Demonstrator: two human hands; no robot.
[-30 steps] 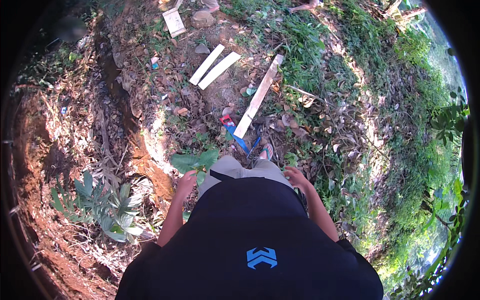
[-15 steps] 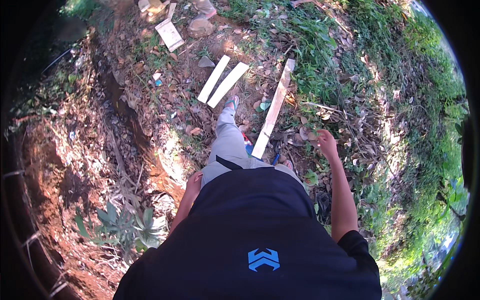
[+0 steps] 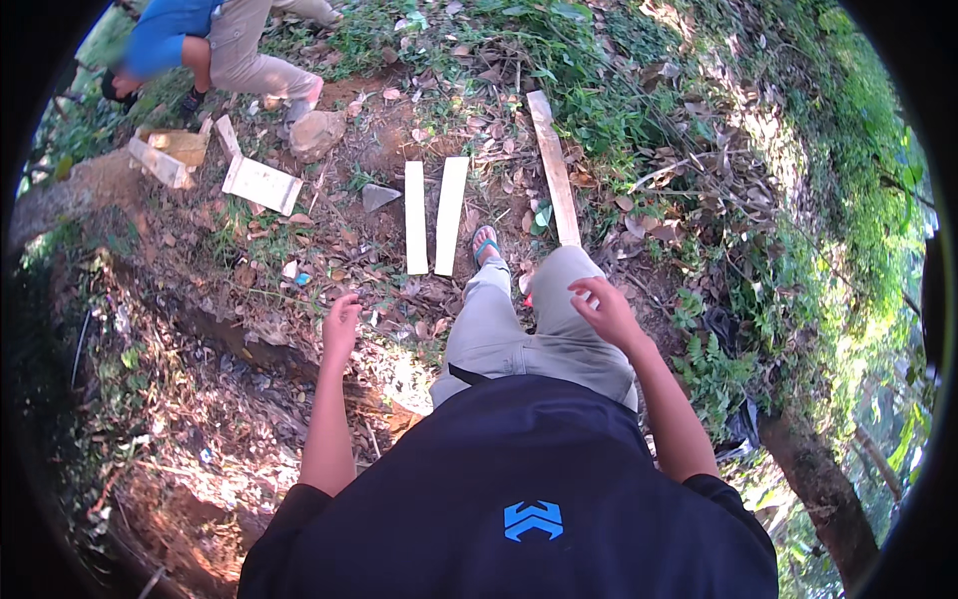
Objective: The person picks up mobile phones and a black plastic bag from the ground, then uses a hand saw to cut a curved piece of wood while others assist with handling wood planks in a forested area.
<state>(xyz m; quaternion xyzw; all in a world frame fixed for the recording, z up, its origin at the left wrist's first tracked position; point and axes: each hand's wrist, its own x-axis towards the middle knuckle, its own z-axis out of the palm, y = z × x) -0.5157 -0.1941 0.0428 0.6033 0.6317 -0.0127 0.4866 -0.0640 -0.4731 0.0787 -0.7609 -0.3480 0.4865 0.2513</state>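
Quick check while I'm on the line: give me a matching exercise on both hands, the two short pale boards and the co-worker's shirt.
1. Left hand
2. Right hand
3. Short pale boards
4. Co-worker's shirt

A. Side by side, a gap between
B. Holding nothing, left of both trouser legs
C. Blue
D. Overlapping the right trouser leg in view

Pairs: 1-B, 2-D, 3-A, 4-C

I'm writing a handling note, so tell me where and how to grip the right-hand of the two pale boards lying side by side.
The right-hand pale board is probably best gripped across its middle, coming down from above: it lies flat, long and narrow, and a gap from the left-hand pale board leaves both long edges free.
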